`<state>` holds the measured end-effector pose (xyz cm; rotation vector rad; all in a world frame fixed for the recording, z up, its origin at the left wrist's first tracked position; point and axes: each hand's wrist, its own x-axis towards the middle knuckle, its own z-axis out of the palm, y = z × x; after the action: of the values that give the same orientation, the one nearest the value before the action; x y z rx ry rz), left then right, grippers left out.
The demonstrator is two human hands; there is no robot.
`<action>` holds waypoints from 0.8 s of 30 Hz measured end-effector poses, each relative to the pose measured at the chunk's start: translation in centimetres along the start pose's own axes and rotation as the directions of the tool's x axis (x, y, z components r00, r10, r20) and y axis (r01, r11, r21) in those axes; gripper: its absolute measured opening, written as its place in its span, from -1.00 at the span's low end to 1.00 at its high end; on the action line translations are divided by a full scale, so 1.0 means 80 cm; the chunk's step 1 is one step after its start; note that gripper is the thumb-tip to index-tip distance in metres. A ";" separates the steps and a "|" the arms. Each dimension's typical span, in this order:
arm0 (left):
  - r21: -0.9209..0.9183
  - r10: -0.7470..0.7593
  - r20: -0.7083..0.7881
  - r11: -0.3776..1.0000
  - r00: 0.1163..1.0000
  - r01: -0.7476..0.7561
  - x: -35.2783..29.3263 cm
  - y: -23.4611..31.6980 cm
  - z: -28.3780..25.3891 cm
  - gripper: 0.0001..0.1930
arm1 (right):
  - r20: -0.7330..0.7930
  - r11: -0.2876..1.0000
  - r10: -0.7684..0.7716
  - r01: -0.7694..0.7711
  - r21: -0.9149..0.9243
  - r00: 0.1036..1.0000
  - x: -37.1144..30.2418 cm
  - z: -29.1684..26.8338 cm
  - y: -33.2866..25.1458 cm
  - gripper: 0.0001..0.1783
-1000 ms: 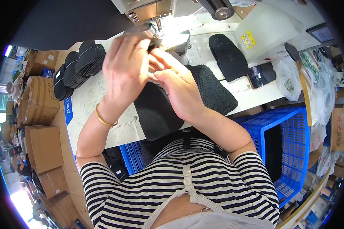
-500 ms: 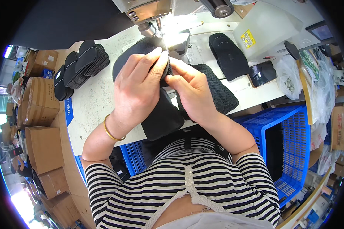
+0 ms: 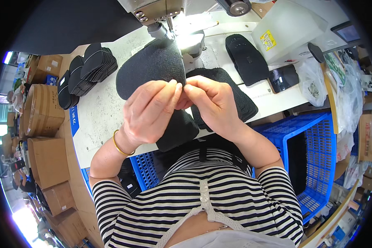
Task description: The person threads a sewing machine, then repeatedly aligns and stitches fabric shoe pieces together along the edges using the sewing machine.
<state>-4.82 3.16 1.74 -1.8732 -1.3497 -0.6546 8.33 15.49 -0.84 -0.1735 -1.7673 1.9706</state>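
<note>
A black rounded fabric piece (image 3: 151,64) lies under the needle area of a sewing machine (image 3: 159,12), its smooth face up. My left hand (image 3: 149,111) pinches the piece's right edge near its lower end, fingertips pressed together. Right beside it, my right hand (image 3: 217,103) has thumb and forefinger closed on the same edge, the fingertips of both hands almost touching. Below my hands, a black flat piece (image 3: 177,132) overhangs the front of the table. Partly behind my right hand sits a stack of black knitted pieces (image 3: 239,97).
Stacked black rounded pieces (image 3: 97,66) stand on the white table (image 3: 93,120) at the left. Toward the right are more black pieces (image 3: 246,62), a phone (image 3: 283,78) and a clear plastic bag (image 3: 312,84). A blue crate (image 3: 283,144) stands below; cardboard boxes (image 3: 45,109) line the left.
Both hands have slid toward me along the piece's edge, from near the needle to its lower end. More of the piece's smooth face now shows, lying flatter.
</note>
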 end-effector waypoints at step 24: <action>0.052 -0.090 -0.149 0.994 0.985 0.099 0.003 -0.049 0.036 -0.66 | -0.142 0.979 -0.023 0.051 0.198 0.990 0.057 0.000 0.008 -0.75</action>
<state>-8.52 6.33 1.19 -1.6881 -1.3539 -0.7761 4.15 17.42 -0.43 -0.2026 -1.4643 2.0430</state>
